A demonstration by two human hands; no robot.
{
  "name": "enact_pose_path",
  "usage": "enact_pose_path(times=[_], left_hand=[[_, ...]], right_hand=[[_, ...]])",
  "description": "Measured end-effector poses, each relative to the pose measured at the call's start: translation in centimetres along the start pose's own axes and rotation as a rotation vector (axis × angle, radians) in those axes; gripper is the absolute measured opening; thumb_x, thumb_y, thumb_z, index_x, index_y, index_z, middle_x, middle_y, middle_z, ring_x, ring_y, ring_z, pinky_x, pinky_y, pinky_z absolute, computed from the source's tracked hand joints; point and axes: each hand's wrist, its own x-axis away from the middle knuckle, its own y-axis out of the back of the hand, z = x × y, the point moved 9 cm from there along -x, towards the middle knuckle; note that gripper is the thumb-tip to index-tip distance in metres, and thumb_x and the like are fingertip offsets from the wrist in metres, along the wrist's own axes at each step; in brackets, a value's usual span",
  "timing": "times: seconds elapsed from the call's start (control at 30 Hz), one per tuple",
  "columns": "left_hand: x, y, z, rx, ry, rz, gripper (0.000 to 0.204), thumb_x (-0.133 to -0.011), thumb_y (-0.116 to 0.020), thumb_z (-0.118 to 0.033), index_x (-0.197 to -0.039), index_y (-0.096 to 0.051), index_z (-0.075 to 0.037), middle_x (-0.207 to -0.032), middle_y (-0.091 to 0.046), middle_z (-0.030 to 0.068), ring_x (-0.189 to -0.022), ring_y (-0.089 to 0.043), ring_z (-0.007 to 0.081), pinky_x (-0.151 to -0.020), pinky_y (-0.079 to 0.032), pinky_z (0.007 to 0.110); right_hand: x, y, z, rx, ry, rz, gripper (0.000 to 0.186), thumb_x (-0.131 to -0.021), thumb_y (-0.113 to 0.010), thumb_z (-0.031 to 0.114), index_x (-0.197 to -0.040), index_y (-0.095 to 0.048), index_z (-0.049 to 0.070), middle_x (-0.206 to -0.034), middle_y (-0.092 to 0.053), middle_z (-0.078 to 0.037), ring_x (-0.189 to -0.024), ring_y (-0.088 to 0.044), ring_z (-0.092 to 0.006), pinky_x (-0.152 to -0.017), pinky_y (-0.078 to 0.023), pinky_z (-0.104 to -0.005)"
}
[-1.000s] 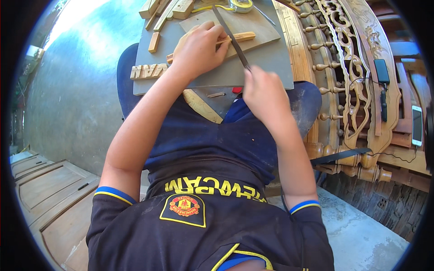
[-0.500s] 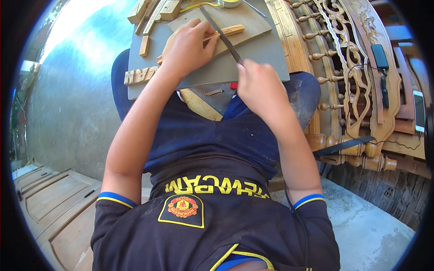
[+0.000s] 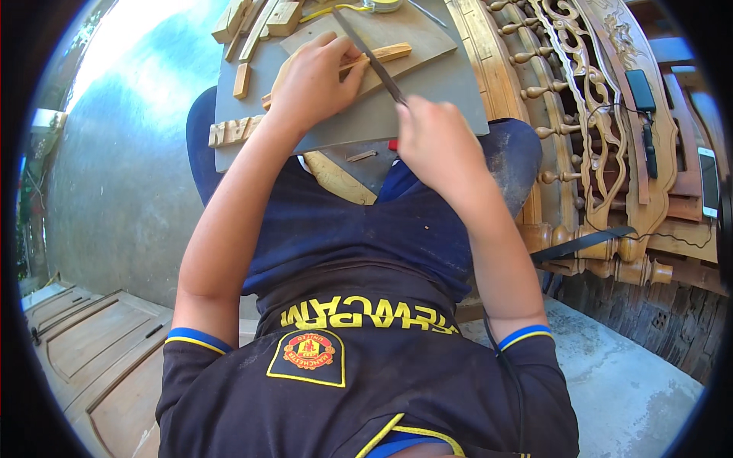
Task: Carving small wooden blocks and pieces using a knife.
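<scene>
My left hand (image 3: 319, 80) is closed around a slim wooden strip (image 3: 392, 53), pressing it down on a flat wooden board (image 3: 435, 38). One end of the strip sticks out to the right of my fingers, and a bit of the other shows beside my left wrist. In my right hand (image 3: 439, 145) is a long, narrow dark blade (image 3: 385, 77), slanting up to the left. It crosses the strip right beside my left fingertips. Whether it is a file or a thin saw I cannot tell; my fingers hide its handle.
A grey tabletop (image 3: 450, 114) bears the work. On it lie wood blocks (image 3: 284, 18), a small wood piece (image 3: 241, 81), carved wooden letters (image 3: 229, 131) and a yellow tape measure (image 3: 382, 4). Carved furniture (image 3: 603, 114) stands close on the right, with a phone (image 3: 708, 182) on it.
My right hand and the blade have slid slightly forward and left across the strip. My left hand keeps its hold on the strip.
</scene>
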Motion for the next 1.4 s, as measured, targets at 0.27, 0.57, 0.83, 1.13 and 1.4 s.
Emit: enact_pose_path(times=[0.27,0.57,0.83,1.13,1.4], left_hand=[[0.2,-0.2,0.4,-0.069,0.061,-0.065,0.020,-0.090,-0.072,-0.021,-0.094,-0.071,-0.001,-0.095,-0.070,0.0145,-0.093,-0.070,0.0351,-0.082,-0.055,0.044],[-0.1,-0.4,0.0,-0.013,0.027,0.011,0.019,-0.090,-0.073,-0.021,-0.094,-0.071,-0.002,-0.096,-0.071,0.0148,-0.093,-0.071,0.0350,-0.083,-0.056,0.044],[0.1,-0.5,-0.2,-0.027,0.009,-0.007,0.019,-0.090,-0.072,-0.020,-0.094,-0.071,-0.002,-0.097,-0.071,0.0143,-0.093,-0.071,0.0355,-0.083,-0.056,0.044],[-0.1,-0.3,-0.2,-0.019,0.028,-0.019,0.019,-0.089,-0.072,-0.020,-0.095,-0.071,-0.003,-0.097,-0.071,0.0139,-0.094,-0.071,0.0350,-0.084,-0.055,0.044],[0.0,-0.4,0.1,-0.010,0.004,0.022,0.018,-0.089,-0.072,-0.019,-0.096,-0.071,-0.002,-0.099,-0.071,0.0137,-0.096,-0.070,0.0351,-0.085,-0.055,0.044]], right_hand=[[1.1,-0.1,0.0,0.042,-0.023,0.020,0.026,-0.101,-0.055,0.017,-0.091,-0.066,-0.004,-0.077,-0.068,-0.030,-0.076,-0.068,-0.0501,-0.073,-0.057,-0.0534],[-2.4,-1.0,0.7,0.105,0.023,-0.059,0.026,-0.101,-0.055,0.018,-0.091,-0.066,-0.004,-0.074,-0.067,-0.031,-0.076,-0.069,-0.0491,-0.072,-0.056,-0.0548],[4.6,1.0,-0.3,0.049,-0.044,-0.042,0.026,-0.101,-0.055,0.017,-0.091,-0.066,-0.004,-0.076,-0.068,-0.031,-0.076,-0.069,-0.0491,-0.073,-0.057,-0.0544],[-1.9,-0.8,0.7,0.049,0.006,-0.027,0.026,-0.101,-0.055,0.017,-0.092,-0.066,-0.004,-0.076,-0.066,-0.032,-0.076,-0.068,-0.0503,-0.072,-0.056,-0.0540],[4.2,0.3,-0.7,-0.057,-0.027,-0.038,0.027,-0.101,-0.055,0.017,-0.090,-0.065,-0.005,-0.076,-0.066,-0.031,-0.077,-0.068,-0.0492,-0.072,-0.055,-0.0543]])
